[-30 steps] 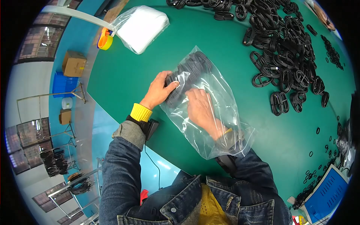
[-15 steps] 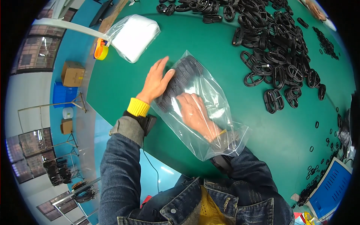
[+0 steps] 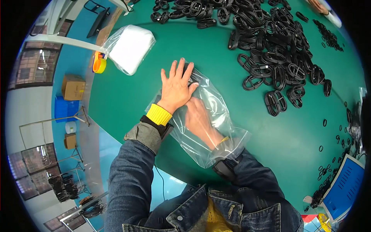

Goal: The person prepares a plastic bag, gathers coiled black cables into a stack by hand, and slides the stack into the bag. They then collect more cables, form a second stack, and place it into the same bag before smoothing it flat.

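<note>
The left hand (image 3: 176,88) spread flat, grasping nothing, over a clear bag (image 3: 216,101) near the green table's (image 3: 266,143) front edge. The right hand (image 3: 198,118) reached inside, its hold unclear. Packing seemed underway; withdrawing it called for steadying the bag. Coiled cables (image 3: 276,58) lay toward the far right corner.

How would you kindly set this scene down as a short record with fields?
Left hand: fingers spread, on top of the clear plastic bag
Right hand: inside the bag, seen through the film
Bag contents: dark items, mostly hidden beneath the left hand
Surface: green table
Upper right: pile of coiled black cables
Upper left: white flat pack in clear wrapping
</note>
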Motion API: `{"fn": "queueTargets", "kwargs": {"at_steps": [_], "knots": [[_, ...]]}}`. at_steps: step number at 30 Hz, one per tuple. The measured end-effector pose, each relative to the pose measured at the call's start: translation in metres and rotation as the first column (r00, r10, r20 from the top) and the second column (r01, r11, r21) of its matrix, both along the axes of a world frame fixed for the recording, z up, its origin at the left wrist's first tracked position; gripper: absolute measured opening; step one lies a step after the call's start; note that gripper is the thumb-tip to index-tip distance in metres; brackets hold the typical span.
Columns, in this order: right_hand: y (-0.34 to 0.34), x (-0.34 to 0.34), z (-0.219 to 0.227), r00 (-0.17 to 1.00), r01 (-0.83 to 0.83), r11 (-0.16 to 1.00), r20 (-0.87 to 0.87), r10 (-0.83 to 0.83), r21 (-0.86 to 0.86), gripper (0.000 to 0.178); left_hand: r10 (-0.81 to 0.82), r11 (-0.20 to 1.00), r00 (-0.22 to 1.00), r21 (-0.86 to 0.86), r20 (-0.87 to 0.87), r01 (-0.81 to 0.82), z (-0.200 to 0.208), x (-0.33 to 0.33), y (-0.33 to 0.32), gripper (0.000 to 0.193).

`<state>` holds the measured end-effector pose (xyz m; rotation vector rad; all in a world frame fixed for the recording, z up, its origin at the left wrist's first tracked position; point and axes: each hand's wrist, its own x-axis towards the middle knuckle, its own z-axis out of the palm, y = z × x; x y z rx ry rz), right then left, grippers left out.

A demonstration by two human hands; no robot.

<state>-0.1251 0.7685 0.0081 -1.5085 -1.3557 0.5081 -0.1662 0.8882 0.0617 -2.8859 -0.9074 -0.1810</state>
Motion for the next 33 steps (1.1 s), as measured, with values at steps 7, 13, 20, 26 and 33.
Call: {"fn": "queueTargets", "kwargs": {"at_steps": [7, 13, 20, 26, 33], "knots": [[-0.001, -0.015, 0.003, 0.991, 0.133, 0.991, -0.032, -0.133, 0.03, 0.031, 0.104, 0.99, 0.984, 0.106, -0.148, -0.089, -0.002, 0.014, 0.005, 0.055], [0.002, -0.005, -0.009, 0.994, 0.08, 0.996, -0.067, -0.082, -0.032, 0.03, 0.18, 0.98, 0.963, 0.121, -0.199, -0.158, -0.009, 0.012, 0.008, 0.053], [-0.061, 0.01, -0.046, 0.964, -0.208, 0.978, 0.178, 0.199, 0.032, 0.035, 0.069, 0.997, 0.997, -0.048, 0.026, -0.068, 0.01, 0.013, -0.037, 0.053], [-0.188, 0.101, 0.009, 0.925, 0.236, 0.956, 0.342, -0.166, -0.173, 0.03, -0.119, 0.965, 0.987, -0.247, -0.103, 0.091, -0.015, -0.016, -0.081, 0.056], [-0.146, 0.173, 0.014, 0.652, 0.731, 0.675, 0.396, -0.647, -0.101, 0.031, -0.154, 0.961, 0.988, -0.229, 0.028, 0.156, 0.02, -0.007, -0.103, 0.047]]}}
